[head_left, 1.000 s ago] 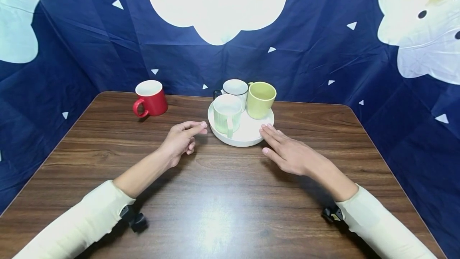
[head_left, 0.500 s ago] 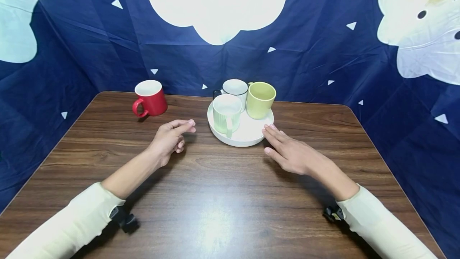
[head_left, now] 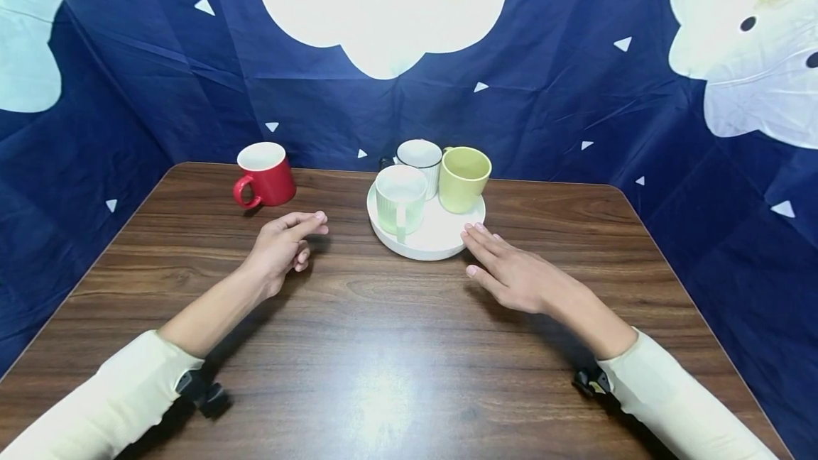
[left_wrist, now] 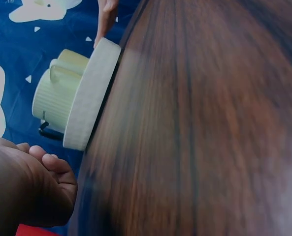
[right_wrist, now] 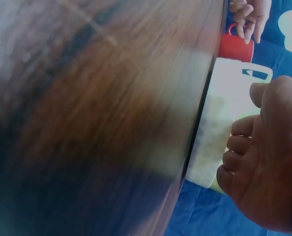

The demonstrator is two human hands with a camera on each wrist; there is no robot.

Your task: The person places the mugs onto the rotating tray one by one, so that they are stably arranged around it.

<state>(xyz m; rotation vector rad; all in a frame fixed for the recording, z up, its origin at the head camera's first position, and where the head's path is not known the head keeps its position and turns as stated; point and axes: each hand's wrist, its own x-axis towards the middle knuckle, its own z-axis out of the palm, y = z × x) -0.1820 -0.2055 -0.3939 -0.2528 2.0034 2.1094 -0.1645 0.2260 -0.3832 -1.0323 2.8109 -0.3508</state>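
Observation:
A round white tray [head_left: 441, 243] with a raised rim stands near the back of the table in the head view. On it are a mint green ribbed mug [head_left: 397, 206], a white mug with a dark rim [head_left: 422, 155] and a yellow-green mug [head_left: 461, 183]. My right hand [head_left: 517, 272] has its straight fingertips right at the tray's front right rim. To the tray's left, my left hand [head_left: 277, 250] is over the table, forefinger extended and other fingers loosely bent, holding nothing. Just beyond it stands a red mug [head_left: 275, 179], handle toward the left front.
The brown wooden table [head_left: 383, 325] has a back edge just behind the mugs. A blue cloth [head_left: 543, 112] with white cloud shapes hangs behind and at both sides. Black wrist devices [head_left: 207, 392] sit at both cream sleeves [head_left: 677, 396].
My left hand has moved left, away from the tray and closer to the red mug. My right hand stays at the tray's rim with hardly any motion.

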